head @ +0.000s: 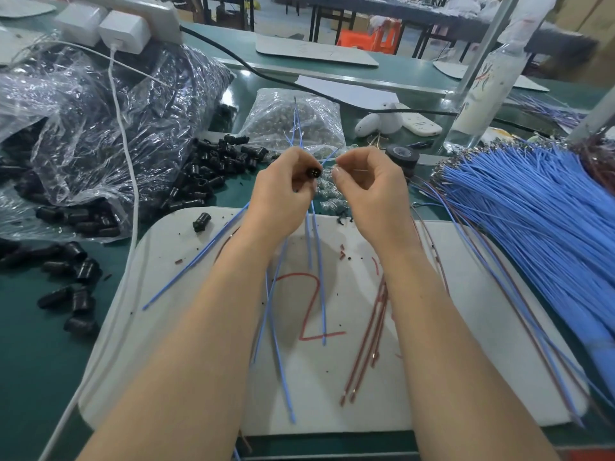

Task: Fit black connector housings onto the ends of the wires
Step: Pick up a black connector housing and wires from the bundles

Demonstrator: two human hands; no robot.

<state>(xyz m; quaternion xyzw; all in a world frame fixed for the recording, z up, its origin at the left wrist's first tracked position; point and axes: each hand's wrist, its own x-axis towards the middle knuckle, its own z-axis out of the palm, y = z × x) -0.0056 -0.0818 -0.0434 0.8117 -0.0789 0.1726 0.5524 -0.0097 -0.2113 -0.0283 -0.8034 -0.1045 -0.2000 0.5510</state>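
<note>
My left hand (283, 191) grips a black connector housing (313, 172), its open face with small holes turned toward me. Blue wires (319, 261) hang down from that hand over the white board, and more blue wire ends stick up behind it. My right hand (369, 188) pinches a thin wire end just right of the housing, a little apart from it. What lies between its fingertips is too small to see clearly.
Loose black housings (213, 171) lie piled at the left beside a clear plastic bag (83, 128). A thick bundle of blue wires (532, 221) lies at the right. Red wires (366, 344) rest on the white board (466, 327). A bag of small metal parts (293, 118) stands behind my hands.
</note>
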